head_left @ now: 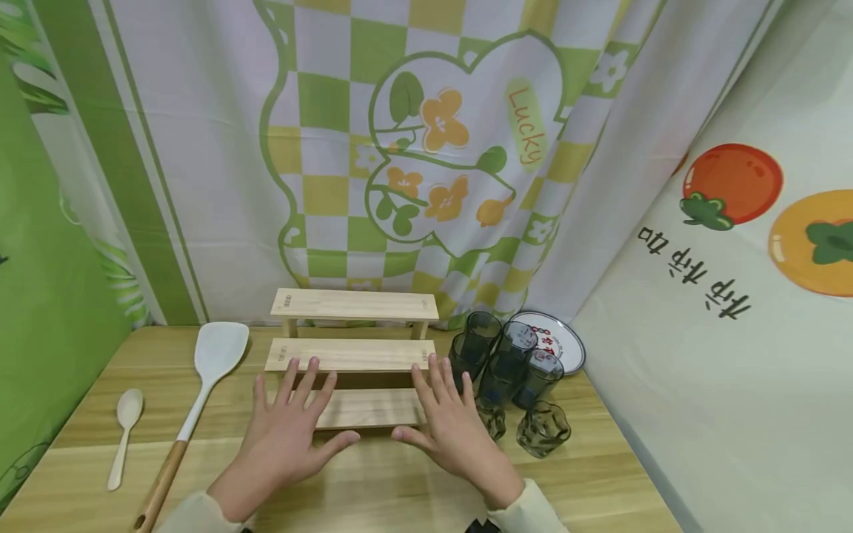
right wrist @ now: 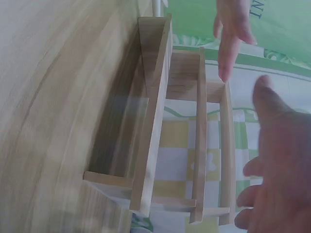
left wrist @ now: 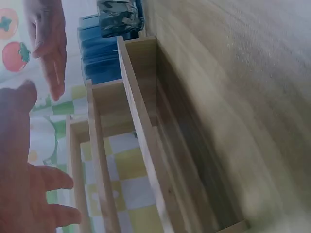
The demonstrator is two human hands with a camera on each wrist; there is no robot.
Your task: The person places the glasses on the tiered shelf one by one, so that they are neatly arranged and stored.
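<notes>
A three-step wooden rack (head_left: 353, 355) stands on the table against the curtain, its steps bare. My left hand (head_left: 286, 437) hovers over the rack's lower left part, palm down with the fingers spread. Opposite it, my right hand (head_left: 456, 429) is held the same way over the lower right part. Both wrist views show a gap between the hands and the steps, and neither hand holds anything. Just beyond the right fingers stand several dark glass tumblers (head_left: 506, 363). A short wavy glass (head_left: 543, 429) is nearer the front, and another wavy glass (head_left: 492, 420) is partly hidden by the right hand.
On the left lie a white spatula (head_left: 220, 352) with a wooden handle and a small cream spoon (head_left: 126, 426). A white plate (head_left: 566, 344) with printed marks leans behind the tumblers. A patterned curtain (head_left: 320, 178) hangs along the table's back edge.
</notes>
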